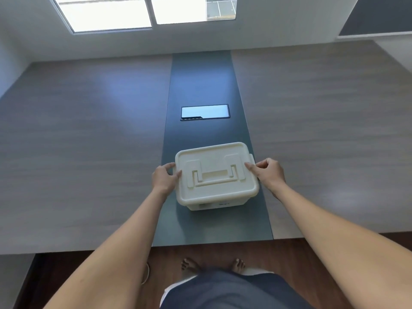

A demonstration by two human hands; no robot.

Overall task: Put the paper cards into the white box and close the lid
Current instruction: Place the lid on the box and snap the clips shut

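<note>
We list one white rectangular plastic box (211,206), flat handled lid (214,157) seated, on the grey desk's (89,152) dark centre strip; our left hand (163,178) and right hand (268,172) clamp that box's opposite lid edges.

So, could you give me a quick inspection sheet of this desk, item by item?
Surface: grey wood-look table with a dark centre strip.
Job's things: white box on the strip, lid on; paper cards not seen.
Clutter: glossy panel set in the strip.
Hands: left hand grips the lid's left edge; right hand grips its right edge.
Cables: white loop below the table edge, possibly a cord.
Surroundings: window, wooden floor, bare feet.
</note>
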